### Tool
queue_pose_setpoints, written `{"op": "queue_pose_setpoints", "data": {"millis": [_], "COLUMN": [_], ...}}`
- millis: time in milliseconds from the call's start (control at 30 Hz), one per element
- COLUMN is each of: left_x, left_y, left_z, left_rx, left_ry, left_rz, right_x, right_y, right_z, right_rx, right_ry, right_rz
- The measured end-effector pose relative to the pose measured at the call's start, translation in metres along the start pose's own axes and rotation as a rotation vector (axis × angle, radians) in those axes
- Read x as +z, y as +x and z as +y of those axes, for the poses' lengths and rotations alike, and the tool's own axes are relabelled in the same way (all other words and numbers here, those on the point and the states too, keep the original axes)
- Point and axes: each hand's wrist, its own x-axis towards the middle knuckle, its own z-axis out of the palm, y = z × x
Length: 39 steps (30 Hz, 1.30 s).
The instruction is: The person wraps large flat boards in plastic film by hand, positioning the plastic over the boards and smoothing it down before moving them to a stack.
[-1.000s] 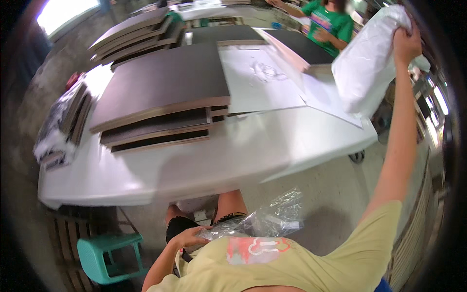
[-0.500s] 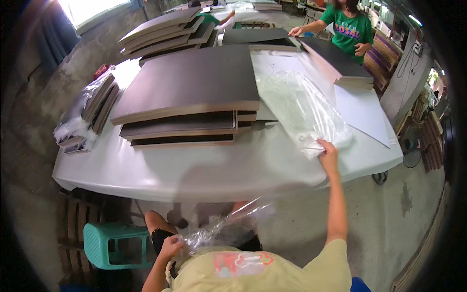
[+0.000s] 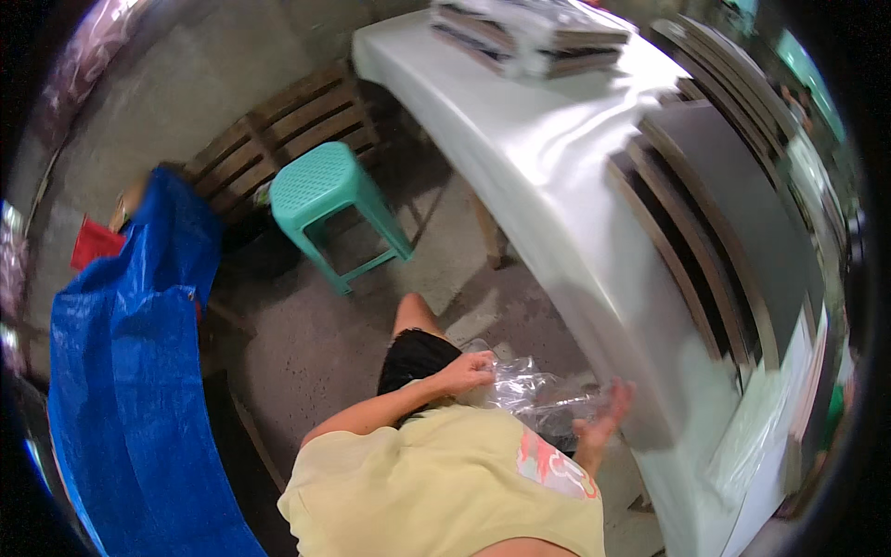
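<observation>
A clear plastic bag [image 3: 529,388] hangs crumpled in front of my body. My left hand [image 3: 467,372] pinches its left end between closed fingers. At the other end of the bag, beside the table edge, my right hand [image 3: 607,416] has its fingers spread and slightly blurred. The plastic reaches close to that palm; whether it touches cannot be made out. To the right, dark-topped flat boards [image 3: 738,213] with pale edges lie stacked on the white-covered table [image 3: 538,195]. More clear plastic [image 3: 747,436] lies near them.
Plastic-wrapped boards [image 3: 529,37] rest at the table's far end. A green plastic stool [image 3: 320,190] stands on the floor before a wooden pallet [image 3: 297,116] at the wall. A blue tarp [image 3: 139,371] covers something on the left, with a red item [image 3: 96,243] beside it.
My view has swung left, bringing the blue tarp in. My right hand has let go of the plastic on the table and come back near the bag, which my left hand still holds.
</observation>
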Motion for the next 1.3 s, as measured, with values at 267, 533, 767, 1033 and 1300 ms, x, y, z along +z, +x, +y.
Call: {"op": "queue_pose_setpoints", "data": {"millis": [267,533,767,1033,1300], "left_x": [-0.065,-0.209,-0.242,-0.321,-0.349], "left_y": [0.006,-0.005,0.002,-0.042,-0.138], "left_z": [0.014,0.042,0.018,-0.028,-0.057], "left_rx": [0.385,0.426,0.082,0.052,0.108], "left_ry": [-0.44,0.221,-0.352,-1.785,-1.848], "left_rz": [0.283,0.517,0.492,1.095,1.12], "right_x": [0.192,0.287,0.402,0.506,0.543], "right_y": [0.039,0.113,0.162,0.168,0.113], "right_z": [-0.054,-0.106,-0.103,-0.183,-0.261], "right_rx": [0.136,0.83,0.846,-0.325,-0.699], "right_ry": [0.325,1.048,0.809,-0.068,0.052], "right_rz": [-0.661,-0.322,-0.424,-1.564,-1.787]}}
